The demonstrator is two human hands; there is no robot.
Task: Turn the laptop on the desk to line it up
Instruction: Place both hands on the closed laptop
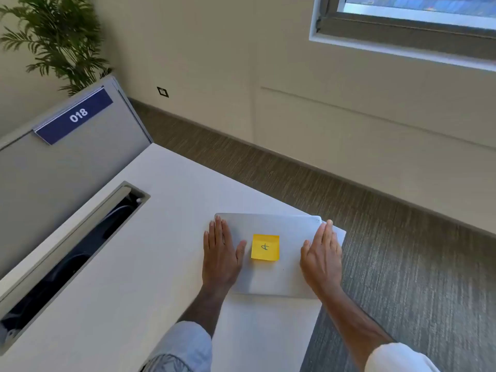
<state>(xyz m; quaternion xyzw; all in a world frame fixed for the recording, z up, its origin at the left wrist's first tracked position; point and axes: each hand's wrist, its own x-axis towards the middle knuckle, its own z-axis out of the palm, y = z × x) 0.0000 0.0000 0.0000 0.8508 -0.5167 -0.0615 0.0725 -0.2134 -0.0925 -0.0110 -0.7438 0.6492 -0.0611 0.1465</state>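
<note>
The closed silver laptop [271,253] lies flat on the white bench [150,264], close to its corner, and both hands rest on the lid. The left hand [220,257] lies palm down on the left edge, its fingers [218,232] straight and held together, with the thumb spread toward the yellow sticky note [265,247]. The right hand [322,260] lies on the right edge, its fingers [328,233] also together and reaching to the far corner. The note sits on the lid between the two thumbs. Neither hand grips anything; they only press flat.

The laptop looks stiff and rather heavy for its thin shape, and I think the smooth metal lid can slip under dry palms. Its edges are not parallel to the bench edge, so it is not yet lined up. The best hold, in my judgement, is at the two short sides, where the fingers already are, pushing one side away and pulling the other. The bench edge is just beyond the right fingertips, so the turn should be slow
</note>
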